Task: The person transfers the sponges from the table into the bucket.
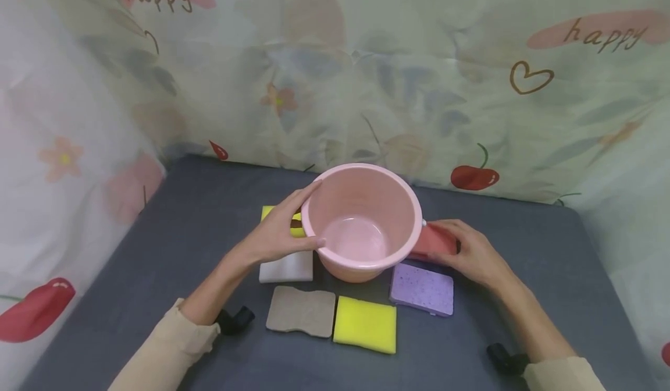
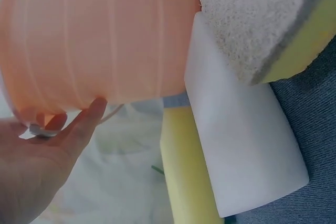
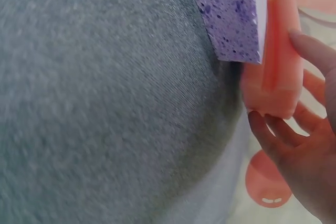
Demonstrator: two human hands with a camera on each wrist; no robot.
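Note:
A pink bucket [image 1: 361, 263] stands tilted toward me, its inside bare. My left hand [image 1: 282, 228] grips its rim on the left side, thumb at the front; in the left wrist view the fingers [image 2: 89, 116] lie against its wall. At the bucket's right, my right hand [image 1: 473, 251] holds a red sponge [image 1: 437, 241], partly hidden behind the bucket. The right wrist view shows the red sponge [image 3: 281, 77] between thumb and fingers. Just in front of it lies a purple speckled sponge [image 1: 421, 289].
A white sponge block [image 1: 287, 267] and a yellow piece [image 1: 268, 212] lie left of the bucket, partly covered by my left hand. In front are a grey-beige sponge with wavy sides [image 1: 300, 311] and a yellow sponge [image 1: 364, 325]. A patterned curtain [image 1: 366, 88] hangs behind the dark table [image 1: 209, 205].

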